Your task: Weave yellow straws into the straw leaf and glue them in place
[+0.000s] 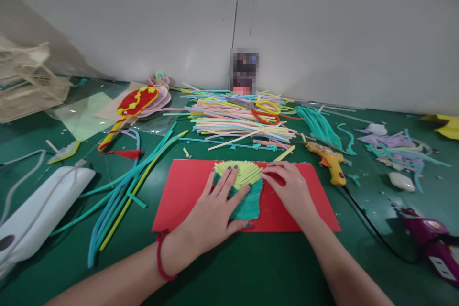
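My left hand lies with its fingers spread over a leaf-like piece made of pipe cleaners, pressing it on a red card. The upper part of that piece is a yellow-green section laid in V-shaped rows; the lower part is a teal section. At the piece's right edge, my right hand pinches with thumb and fingers. A yellow-green pipe cleaner sticks out beyond its fingers toward the upper right; its lower end is hidden by the hand.
Behind the card is a pile of pastel pipe cleaners, with scissors on top. A yellow glue gun with a black cord lies right. Loose pipe cleaners and a white power strip are left. A phone leans against the wall.
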Tool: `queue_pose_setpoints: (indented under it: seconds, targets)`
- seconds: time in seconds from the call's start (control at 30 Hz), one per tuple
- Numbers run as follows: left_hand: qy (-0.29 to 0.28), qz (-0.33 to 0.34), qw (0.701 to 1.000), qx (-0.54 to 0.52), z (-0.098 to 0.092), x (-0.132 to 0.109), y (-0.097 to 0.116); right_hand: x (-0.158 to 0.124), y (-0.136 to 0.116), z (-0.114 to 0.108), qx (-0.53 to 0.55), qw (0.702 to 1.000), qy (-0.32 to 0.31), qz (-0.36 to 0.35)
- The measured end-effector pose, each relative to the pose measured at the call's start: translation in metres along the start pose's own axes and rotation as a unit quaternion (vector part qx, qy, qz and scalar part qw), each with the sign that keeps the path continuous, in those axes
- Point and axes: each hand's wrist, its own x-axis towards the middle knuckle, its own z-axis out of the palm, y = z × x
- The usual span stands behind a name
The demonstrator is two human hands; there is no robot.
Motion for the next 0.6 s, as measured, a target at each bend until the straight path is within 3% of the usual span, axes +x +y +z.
queue_pose_setpoints:
  seconds: [0.27,0.47,0.6]
  targets:
    - [0.007,0.004,0.998,-0.055,-0.004,0.008,-0.011,0.009,0.008,-0.009,0.070,0.988,0.083,0.107]
    - [-0.011,0.003,0.997,-0.081,-0.008,0.011,-0.020,0.015,0.047,-0.040,-0.059,0.957,0.233,0.160]
    - [-0.014,-0.001,0.996,-0.088,-0.009,0.012,-0.018,0.010,0.075,-0.072,-0.140,0.935,0.211,0.247]
